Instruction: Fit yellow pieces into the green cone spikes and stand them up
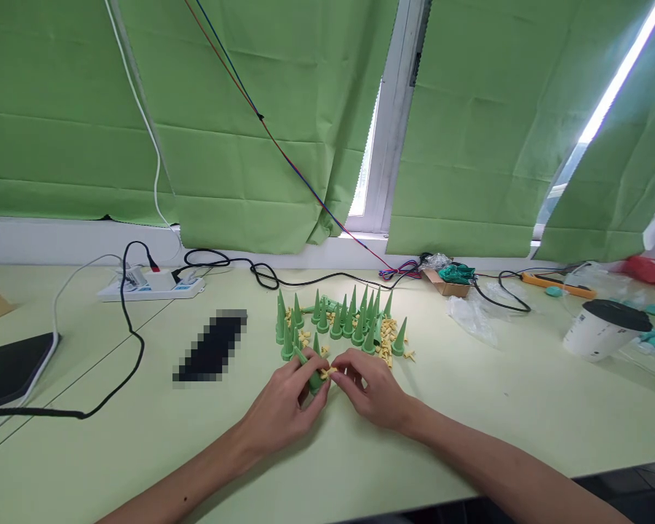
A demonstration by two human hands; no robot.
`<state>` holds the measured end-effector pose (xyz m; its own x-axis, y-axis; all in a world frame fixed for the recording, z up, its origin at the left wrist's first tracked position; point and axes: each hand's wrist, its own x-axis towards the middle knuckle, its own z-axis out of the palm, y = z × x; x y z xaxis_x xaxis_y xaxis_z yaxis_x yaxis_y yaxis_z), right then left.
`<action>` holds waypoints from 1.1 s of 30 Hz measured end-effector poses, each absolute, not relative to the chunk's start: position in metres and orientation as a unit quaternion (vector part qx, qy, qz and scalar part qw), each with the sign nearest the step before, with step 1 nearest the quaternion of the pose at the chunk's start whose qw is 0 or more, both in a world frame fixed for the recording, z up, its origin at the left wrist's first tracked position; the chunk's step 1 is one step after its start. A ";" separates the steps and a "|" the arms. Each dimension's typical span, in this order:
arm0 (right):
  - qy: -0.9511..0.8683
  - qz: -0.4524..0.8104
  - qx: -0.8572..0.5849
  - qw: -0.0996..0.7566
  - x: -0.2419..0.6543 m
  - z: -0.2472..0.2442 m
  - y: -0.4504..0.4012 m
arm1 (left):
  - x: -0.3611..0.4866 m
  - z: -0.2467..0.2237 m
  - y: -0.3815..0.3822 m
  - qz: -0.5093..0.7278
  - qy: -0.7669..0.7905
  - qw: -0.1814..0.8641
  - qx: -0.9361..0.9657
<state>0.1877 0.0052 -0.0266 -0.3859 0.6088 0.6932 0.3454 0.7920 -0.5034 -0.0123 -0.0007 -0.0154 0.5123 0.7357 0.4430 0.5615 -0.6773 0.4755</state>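
tablet-like slab: a dark, flat slab [16, 370] lies at the far left of the pale table [458, 451], a white cable crossing its right side.
power strip: the white power strip [153, 289] sits near the back edge, with plugs in it and a black cable [136, 335] looping forward.
blurred patch: a dark pixelated oblong [212, 349] lies between the strip and the hands.
left hand: the left hand [289, 397] is curled nearly closed, thumb and fingers gripping a green cone [314, 381], its tip pointing up and to the left.
yellow piece: a small branched yellow piece [328, 372] is at the held cone, between the two hands; whether it is joined to the cone is hard to tell at this size.
cones: many upright green cones [335, 324] stand in a cluster just beyond the hands, with some green parts lying among them.
yellow pile: loose yellow pieces [386, 349] are heaped among the cones and at the right of the cluster.
right hand: the right hand [376, 393] is partly closed, thumb and forefinger pinching the yellow piece.
small box: an open cardboard box [446, 284] at the back holds green wrapping [456, 273], clear plastic [472, 316] lying in front.
cup: a white cup [600, 335] with a black lid stands on the right.
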 end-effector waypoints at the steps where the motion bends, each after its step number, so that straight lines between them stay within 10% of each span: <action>1: -0.822 0.141 -0.289 0.471 0.188 -0.026 0.005 | -0.012 -0.015 -0.001 0.318 0.378 0.140 0.858; 33: -0.830 0.155 -0.338 0.416 0.189 -0.027 0.008 | -0.010 -0.010 -0.005 0.285 0.364 0.108 0.880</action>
<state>0.1889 0.0080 -0.0275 -0.4251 0.6899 0.5859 0.4328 0.7235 -0.5379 -0.0105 -0.0045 -0.0096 0.5724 0.7026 0.4227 0.5797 -0.7113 0.3974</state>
